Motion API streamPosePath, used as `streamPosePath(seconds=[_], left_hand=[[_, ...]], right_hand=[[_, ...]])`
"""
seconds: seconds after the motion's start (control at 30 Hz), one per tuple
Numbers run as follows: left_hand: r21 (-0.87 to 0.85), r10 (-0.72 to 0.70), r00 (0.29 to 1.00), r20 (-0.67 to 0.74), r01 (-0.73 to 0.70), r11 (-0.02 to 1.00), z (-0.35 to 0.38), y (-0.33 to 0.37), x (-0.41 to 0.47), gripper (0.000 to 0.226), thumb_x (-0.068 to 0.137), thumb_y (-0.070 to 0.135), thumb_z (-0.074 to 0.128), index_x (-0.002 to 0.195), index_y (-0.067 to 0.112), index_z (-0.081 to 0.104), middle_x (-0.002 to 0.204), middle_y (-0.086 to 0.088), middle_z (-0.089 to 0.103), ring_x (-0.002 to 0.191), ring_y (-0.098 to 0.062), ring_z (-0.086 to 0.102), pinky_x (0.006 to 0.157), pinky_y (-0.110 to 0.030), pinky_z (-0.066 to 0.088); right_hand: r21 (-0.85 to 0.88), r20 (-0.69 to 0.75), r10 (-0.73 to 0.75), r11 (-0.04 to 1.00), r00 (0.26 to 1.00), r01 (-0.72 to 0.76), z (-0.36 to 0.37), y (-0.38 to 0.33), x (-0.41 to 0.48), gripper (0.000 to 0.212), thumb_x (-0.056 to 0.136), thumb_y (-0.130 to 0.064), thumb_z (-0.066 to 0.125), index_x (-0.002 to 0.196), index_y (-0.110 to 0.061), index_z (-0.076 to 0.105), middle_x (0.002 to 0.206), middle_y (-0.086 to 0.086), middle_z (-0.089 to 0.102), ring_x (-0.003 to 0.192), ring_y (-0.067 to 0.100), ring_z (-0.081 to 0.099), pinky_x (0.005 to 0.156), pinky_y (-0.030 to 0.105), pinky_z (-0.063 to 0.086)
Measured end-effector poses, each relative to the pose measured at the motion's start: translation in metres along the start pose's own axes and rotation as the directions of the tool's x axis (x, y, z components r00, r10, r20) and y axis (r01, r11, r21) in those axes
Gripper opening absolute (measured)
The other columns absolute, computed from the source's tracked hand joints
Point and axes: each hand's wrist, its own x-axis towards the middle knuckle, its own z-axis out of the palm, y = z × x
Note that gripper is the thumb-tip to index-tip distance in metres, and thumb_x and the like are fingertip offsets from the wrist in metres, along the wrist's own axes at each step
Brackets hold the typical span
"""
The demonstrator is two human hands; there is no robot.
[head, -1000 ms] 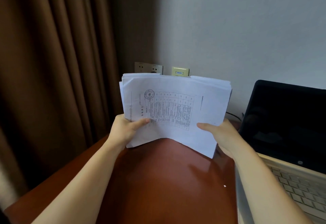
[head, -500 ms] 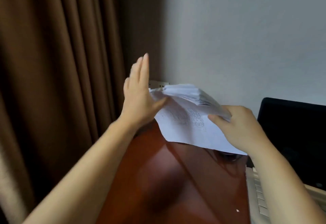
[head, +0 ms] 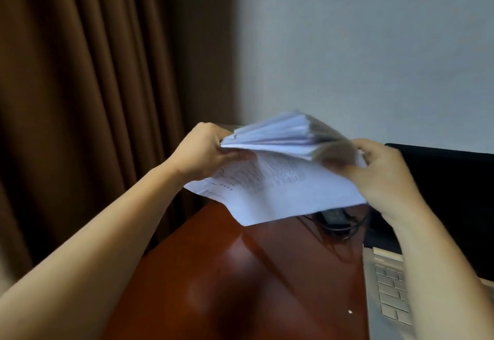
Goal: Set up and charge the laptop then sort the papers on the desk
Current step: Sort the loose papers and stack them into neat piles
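Note:
A thick stack of white printed papers (head: 278, 179) is held in the air above the reddish-brown desk (head: 240, 286), its upper edge fanned and motion-blurred. My left hand (head: 205, 152) grips the stack's left edge. My right hand (head: 379, 171) grips its right edge. The open laptop (head: 441, 192) stands at the right, its screen dark and its silver keyboard (head: 390, 291) partly behind my right forearm. A black charger brick (head: 334, 216) with cable lies on the desk under the papers, beside the laptop.
Brown curtains (head: 93, 99) hang along the left side, close to the desk's left edge. A plain pale wall (head: 361, 45) rises behind the desk. A small white scrap (head: 350, 312) lies on the desk near the laptop.
The upright stack was tipped over flat. My left hand let go with fingers raised, then took hold of the left edge again. The camera tilted up; the wall sockets are now hidden.

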Motion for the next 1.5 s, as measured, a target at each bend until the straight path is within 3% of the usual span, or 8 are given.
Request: streamPosePath(seconds=[0.17, 0.33, 0.5, 0.67, 0.97, 1.23, 1.37, 1.5], left_hand=[[-0.440, -0.196, 0.971, -0.139, 0.116, 0.890, 0.008, -0.007, -0.025, 0.026, 0.074, 0.035, 0.087, 0.080, 0.011, 0.079, 0.088, -0.014, 0.076, 0.081, -0.023, 0.073, 0.079, -0.051, 0.061], [-0.733, -0.345, 0.937, -0.051, 0.200, 0.650, 0.046, -0.008, -0.050, 0.030, 0.079, 0.023, 0.080, 0.101, 0.003, 0.077, 0.103, -0.008, 0.078, 0.098, -0.025, 0.076, 0.090, -0.044, 0.061], [-0.556, -0.311, 0.946, 0.091, 0.307, 0.772, 0.080, -0.041, -0.077, 0.028, 0.081, 0.020, 0.083, 0.108, 0.014, 0.078, 0.106, 0.004, 0.078, 0.100, -0.014, 0.075, 0.092, -0.040, 0.060], [-0.678, -0.319, 0.948, -0.015, 0.225, 0.700, 0.080, -0.039, -0.071, 0.030, 0.076, 0.025, 0.084, 0.104, 0.017, 0.077, 0.105, 0.002, 0.079, 0.099, -0.017, 0.075, 0.084, -0.034, 0.061], [-0.666, -0.385, 0.916, 0.114, 0.357, 0.654, 0.085, -0.052, -0.076, 0.031, 0.075, 0.008, 0.086, 0.105, 0.006, 0.078, 0.106, -0.006, 0.078, 0.101, -0.025, 0.075, 0.094, -0.048, 0.058], [-0.654, -0.431, 0.896, 0.108, 0.391, 0.648, 0.082, -0.058, -0.079, 0.038, 0.081, 0.022, 0.083, 0.117, 0.014, 0.072, 0.111, -0.001, 0.077, 0.103, -0.022, 0.074, 0.096, -0.049, 0.057], [-0.547, -0.553, 0.833, -0.019, 0.454, 0.704, 0.062, -0.062, -0.077, 0.025, 0.094, 0.044, 0.069, 0.112, 0.028, 0.064, 0.102, 0.006, 0.078, 0.089, -0.018, 0.077, 0.084, -0.048, 0.061], [-0.186, -0.671, 0.741, -0.007, 0.658, 0.729, 0.044, -0.077, -0.085, 0.020, 0.099, 0.041, 0.060, 0.092, 0.024, 0.068, 0.086, 0.003, 0.074, 0.082, -0.021, 0.073, 0.076, -0.043, 0.059]], right_hand=[[0.559, 0.095, 0.128, 0.814, 0.987, -0.160, 0.009, 0.010, 0.000, 0.050, 0.063, -0.013, 0.079, 0.110, -0.005, 0.063, 0.102, 0.009, 0.075, 0.091, 0.024, 0.072, 0.082, 0.041, 0.057], [0.513, 0.247, 0.162, 0.814, 0.955, -0.271, 0.046, 0.017, -0.015, 0.033, 0.081, 0.001, 0.070, 0.113, -0.010, 0.069, 0.109, 0.005, 0.075, 0.103, 0.022, 0.071, 0.089, 0.039, 0.056], [0.449, 0.256, 0.301, 0.804, 0.919, -0.389, 0.065, 0.052, -0.029, 0.024, 0.085, -0.004, 0.072, 0.106, -0.017, 0.073, 0.109, 0.000, 0.075, 0.104, 0.018, 0.071, 0.102, 0.046, 0.049], [0.461, 0.261, 0.266, 0.810, 0.928, -0.362, 0.059, 0.043, -0.018, 0.026, 0.085, -0.005, 0.073, 0.108, -0.017, 0.072, 0.109, -0.001, 0.075, 0.104, 0.018, 0.070, 0.098, 0.043, 0.051], [0.387, 0.330, 0.280, 0.831, 0.902, -0.399, 0.063, 0.049, -0.023, 0.032, 0.084, 0.001, 0.071, 0.110, -0.017, 0.071, 0.113, 0.000, 0.074, 0.107, 0.018, 0.069, 0.102, 0.045, 0.049], [0.384, 0.360, 0.364, 0.781, 0.859, -0.492, 0.077, 0.046, -0.027, 0.032, 0.087, -0.003, 0.070, 0.118, -0.012, 0.069, 0.114, 0.001, 0.074, 0.108, 0.020, 0.069, 0.105, 0.046, 0.047], [0.361, 0.359, 0.412, 0.766, 0.838, -0.532, 0.089, 0.034, -0.026, 0.016, 0.093, -0.009, 0.063, 0.102, -0.020, 0.071, 0.096, -0.006, 0.077, 0.089, 0.012, 0.074, 0.082, 0.033, 0.056], [0.303, 0.295, 0.511, 0.751, 0.807, -0.587, 0.116, 0.033, -0.040, 0.020, 0.097, -0.008, 0.053, 0.107, -0.019, 0.066, 0.089, -0.007, 0.074, 0.078, 0.009, 0.070, 0.058, 0.021, 0.052]])
